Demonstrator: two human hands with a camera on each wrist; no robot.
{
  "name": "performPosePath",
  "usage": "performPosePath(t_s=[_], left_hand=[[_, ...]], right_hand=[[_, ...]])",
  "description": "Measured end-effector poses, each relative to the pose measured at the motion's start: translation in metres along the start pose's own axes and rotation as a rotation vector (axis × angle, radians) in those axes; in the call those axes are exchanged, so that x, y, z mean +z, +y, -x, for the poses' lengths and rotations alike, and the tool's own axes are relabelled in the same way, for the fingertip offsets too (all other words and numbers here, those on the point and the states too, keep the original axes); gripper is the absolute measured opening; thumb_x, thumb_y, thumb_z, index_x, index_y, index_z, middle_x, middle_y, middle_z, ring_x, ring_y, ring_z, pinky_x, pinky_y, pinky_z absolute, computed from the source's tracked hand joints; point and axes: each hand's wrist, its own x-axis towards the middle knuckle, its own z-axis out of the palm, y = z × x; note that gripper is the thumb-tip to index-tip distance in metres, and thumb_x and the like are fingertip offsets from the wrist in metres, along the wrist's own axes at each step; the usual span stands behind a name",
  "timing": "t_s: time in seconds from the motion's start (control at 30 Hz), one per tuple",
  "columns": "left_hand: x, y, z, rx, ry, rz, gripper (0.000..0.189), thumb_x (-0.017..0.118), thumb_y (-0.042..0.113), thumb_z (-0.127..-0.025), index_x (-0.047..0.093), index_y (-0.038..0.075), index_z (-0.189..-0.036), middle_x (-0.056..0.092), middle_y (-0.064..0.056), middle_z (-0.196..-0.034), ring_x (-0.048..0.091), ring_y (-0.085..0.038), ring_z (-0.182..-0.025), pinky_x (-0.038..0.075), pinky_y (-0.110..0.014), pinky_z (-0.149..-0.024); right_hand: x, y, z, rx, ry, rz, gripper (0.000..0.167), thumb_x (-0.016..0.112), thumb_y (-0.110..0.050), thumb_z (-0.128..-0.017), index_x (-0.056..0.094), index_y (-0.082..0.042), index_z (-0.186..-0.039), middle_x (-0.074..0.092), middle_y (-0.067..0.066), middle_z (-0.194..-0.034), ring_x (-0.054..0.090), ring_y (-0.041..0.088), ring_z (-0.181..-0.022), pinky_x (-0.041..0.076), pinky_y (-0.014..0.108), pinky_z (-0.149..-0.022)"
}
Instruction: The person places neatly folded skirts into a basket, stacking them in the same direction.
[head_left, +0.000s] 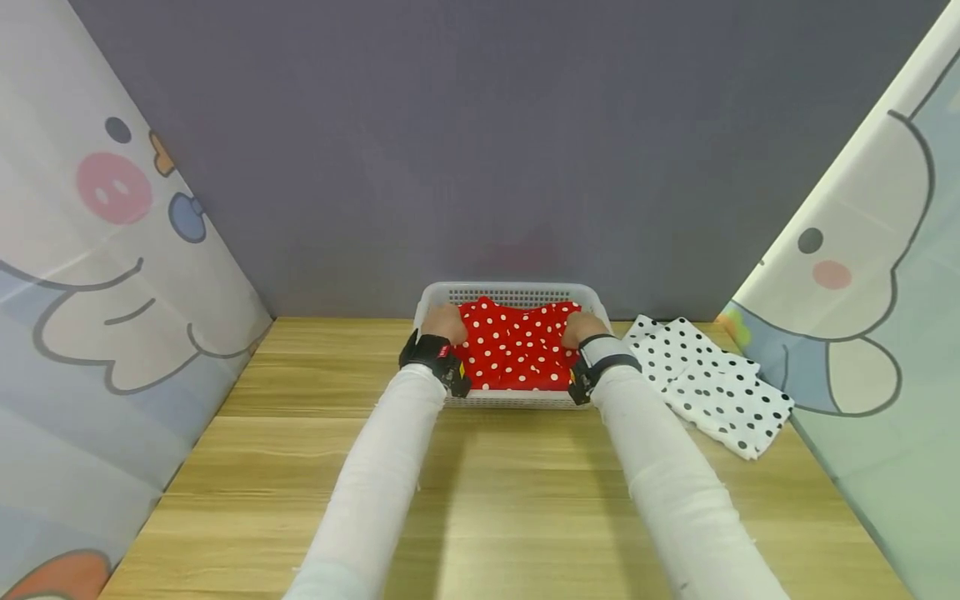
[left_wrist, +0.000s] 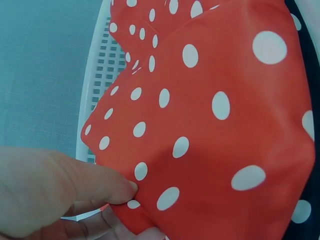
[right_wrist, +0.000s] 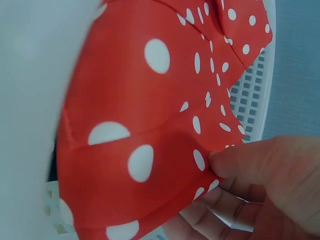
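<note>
A red cloth with white polka dots [head_left: 517, 346] spreads between my hands at the white plastic basket [head_left: 510, 402]. My left hand [head_left: 446, 323] pinches its left side between thumb and fingers; the left wrist view shows that thumb [left_wrist: 117, 189] pressed on the fabric. On the opposite side my right hand [head_left: 581, 327] pinches the cloth, its thumb [right_wrist: 230, 162] on top and fingers curled beneath. Dark fabric with a white dot [left_wrist: 301, 212] shows below the red cloth's edge in the left wrist view. Most of the basket's inside is hidden.
White cloths with black dots [head_left: 720, 387] lie folded on the wooden table [head_left: 517, 500], right of the basket. A grey panel [head_left: 510, 150] rises behind the basket. Cartoon-printed sheets [head_left: 82, 433] stand along both sides.
</note>
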Motion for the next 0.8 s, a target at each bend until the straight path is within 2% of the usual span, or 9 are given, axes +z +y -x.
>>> performPosePath(t_s=[0.23,0.47,0.63,0.8], left_hand=[[0.004,0.0,-0.006,0.001,-0.008,-0.057,0.026,0.058,0.015,-0.083,0.059,0.001,-0.106,0.063,-0.012,-0.09,0.055,-0.024,-0.074,0.048,-0.033,-0.067],[0.004,0.0,-0.004,-0.002,0.007,-0.071,0.029,0.061,0.015,-0.082,0.059,0.002,-0.107,0.065,-0.013,-0.094,0.058,-0.026,-0.079,0.05,-0.036,-0.073],[0.001,0.003,0.001,0.009,-0.045,-0.062,0.026,0.065,0.014,-0.078,0.061,0.003,-0.102,0.063,-0.011,-0.088,0.055,-0.025,-0.076,0.05,-0.035,-0.07],[0.0,0.006,0.002,0.024,-0.093,-0.111,0.034,0.065,0.018,-0.079,0.059,0.004,-0.108,0.065,-0.011,-0.096,0.056,-0.024,-0.08,0.05,-0.037,-0.077]], right_hand=[[0.004,0.001,-0.005,-0.065,-0.008,0.064,0.028,0.053,-0.006,-0.084,0.056,0.007,-0.109,0.05,0.011,-0.08,0.047,0.022,-0.07,0.038,0.027,-0.058],[0.009,0.005,-0.007,-0.085,-0.04,0.088,0.026,0.052,-0.007,-0.084,0.057,0.005,-0.107,0.049,0.01,-0.08,0.046,0.022,-0.074,0.039,0.029,-0.065],[0.01,0.007,-0.001,-0.076,-0.059,0.065,0.029,0.054,-0.01,-0.085,0.055,0.004,-0.11,0.051,0.011,-0.084,0.048,0.024,-0.079,0.04,0.032,-0.07],[0.01,0.008,0.003,-0.084,-0.093,0.044,0.034,0.051,-0.016,-0.088,0.055,0.005,-0.115,0.053,0.013,-0.092,0.049,0.025,-0.085,0.041,0.035,-0.077]])
